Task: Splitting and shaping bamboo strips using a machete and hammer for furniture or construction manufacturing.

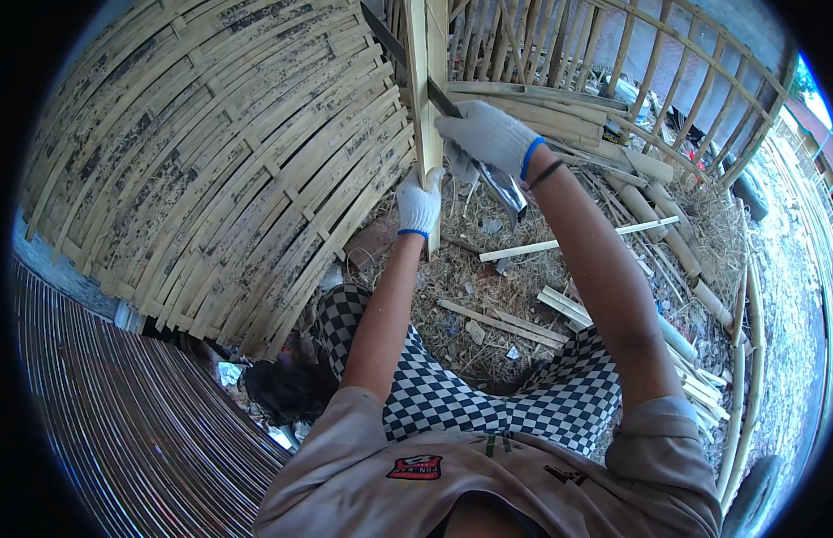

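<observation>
My left hand [420, 204], in a white glove with a blue cuff, is closed around the lower part of a pale, upright wood or bamboo strip [419, 99]. My right hand [491, 137], gloved the same way, grips a tool with a long dark blade [442, 97]. That blade slants up to the left and passes behind the strip, showing again on its other side. The glove hides the handle, so the tool's exact kind cannot be made out. Below the right hand a shiny metallic piece [503, 190] sticks out; whether it belongs to the tool is unclear.
A large woven bamboo panel [228, 152] leans at the left above corrugated sheeting [120, 394]. Bamboo poles [560, 112] lie stacked at the back right, before a bamboo fence [649, 72]. Cut strips [578, 235] and dry debris litter the ground around my checkered trousers [470, 403].
</observation>
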`<state>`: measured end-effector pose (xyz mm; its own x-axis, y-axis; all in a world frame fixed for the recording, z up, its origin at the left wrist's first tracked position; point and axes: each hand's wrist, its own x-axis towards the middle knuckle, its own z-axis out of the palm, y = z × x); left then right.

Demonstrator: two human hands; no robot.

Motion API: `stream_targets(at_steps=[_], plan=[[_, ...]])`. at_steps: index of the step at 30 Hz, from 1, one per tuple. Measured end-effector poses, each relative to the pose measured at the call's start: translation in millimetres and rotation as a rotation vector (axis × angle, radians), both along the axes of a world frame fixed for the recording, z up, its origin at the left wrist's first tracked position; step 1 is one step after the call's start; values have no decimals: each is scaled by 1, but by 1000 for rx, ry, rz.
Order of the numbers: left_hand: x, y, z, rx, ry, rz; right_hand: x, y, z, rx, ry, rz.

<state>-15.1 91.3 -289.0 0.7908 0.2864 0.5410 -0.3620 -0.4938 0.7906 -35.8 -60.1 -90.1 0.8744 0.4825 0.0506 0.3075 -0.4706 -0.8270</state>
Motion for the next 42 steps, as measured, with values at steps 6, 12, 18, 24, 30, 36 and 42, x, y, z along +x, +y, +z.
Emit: stream_targets(at_steps=[6,12,18,24,30,36,42], plan=[[6,6,-3,73,-34,39,12,8,17,-224,-87,-51],[16,-7,-5,110,-97,22,28,-10,8,-364,-554,-69],[16,-14,5,128,-64,68,40,-14,8,-512,-597,-213],[7,-5,6,157,1,65,26,-8,11,-498,-674,-234],[-38,-15,82,201,128,157,-36,-8,49,-287,-641,-196],[-10,18,-32,216,317,-123,8,3,-80,-292,-454,-253],[-1,1,-59,-147,162,-81,-13,13,-89,-274,-426,-229]])
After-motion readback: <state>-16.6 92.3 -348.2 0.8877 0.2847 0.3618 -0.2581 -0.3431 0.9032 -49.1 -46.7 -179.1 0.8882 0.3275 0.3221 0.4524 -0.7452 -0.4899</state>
